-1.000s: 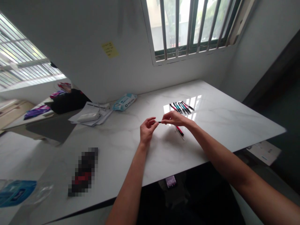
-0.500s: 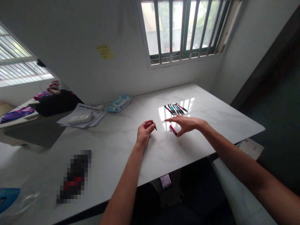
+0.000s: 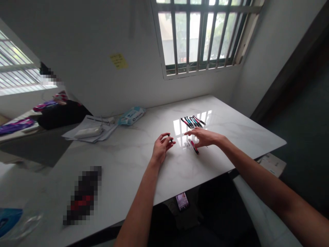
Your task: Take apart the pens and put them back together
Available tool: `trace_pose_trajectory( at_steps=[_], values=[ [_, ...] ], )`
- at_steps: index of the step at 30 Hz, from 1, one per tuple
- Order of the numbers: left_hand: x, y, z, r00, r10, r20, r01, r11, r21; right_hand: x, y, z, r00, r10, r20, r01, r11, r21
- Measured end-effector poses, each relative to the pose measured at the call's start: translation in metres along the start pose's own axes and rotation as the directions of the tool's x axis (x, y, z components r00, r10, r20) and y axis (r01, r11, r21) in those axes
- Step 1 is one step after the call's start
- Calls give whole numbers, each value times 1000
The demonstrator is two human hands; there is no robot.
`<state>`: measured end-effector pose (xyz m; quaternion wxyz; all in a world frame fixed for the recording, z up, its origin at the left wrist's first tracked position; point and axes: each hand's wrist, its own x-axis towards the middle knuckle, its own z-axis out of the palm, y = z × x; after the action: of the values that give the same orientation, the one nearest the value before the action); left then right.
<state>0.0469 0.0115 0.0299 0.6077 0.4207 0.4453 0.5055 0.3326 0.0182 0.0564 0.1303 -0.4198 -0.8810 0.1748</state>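
Observation:
My left hand (image 3: 161, 146) is just above the table, a small black piece (image 3: 170, 138) pinched between its fingers. It looks like a pen part, but is too small to name surely. To the right, my right hand (image 3: 202, 137) arches over the tabletop, thumb and fingers apart. Beneath it lies a red and black pen (image 3: 196, 150), with a pale, clear-looking strip alongside. The thumb is close to the red part; whether it touches cannot be made out. Beyond this hand, several pens (image 3: 191, 121) with black, red and teal parts lie side by side.
On the white marbled table (image 3: 133, 154) are a wipes pack (image 3: 132, 116), papers (image 3: 88, 128) and a pixelated dark object (image 3: 83, 195). Clear plastic with blue print (image 3: 10, 219) lies at the lower left. Below the front edge is a lit phone (image 3: 182, 201).
My left hand has shifted slightly right, its fingers spreading a little around the black piece. The red and black pen shows slightly farther right and nearer me. My right hand still arches over it.

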Motion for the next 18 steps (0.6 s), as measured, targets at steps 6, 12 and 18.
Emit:
trace_pose_trajectory(
  at_steps=[6,12,18],
  values=[
    [4,-5,-3,1000,28,-1,-28,998,-56,-23,-4,3,995,23,97,-29,998,63],
    [4,-5,0,1000,8,19,-7,999,-41,-29,-7,0,999,-12,-42,14,999,38],
    [-3,-2,4,990,-62,126,62,998,8,-10,-49,4,942,-131,-309,140,990,4]
  ],
)
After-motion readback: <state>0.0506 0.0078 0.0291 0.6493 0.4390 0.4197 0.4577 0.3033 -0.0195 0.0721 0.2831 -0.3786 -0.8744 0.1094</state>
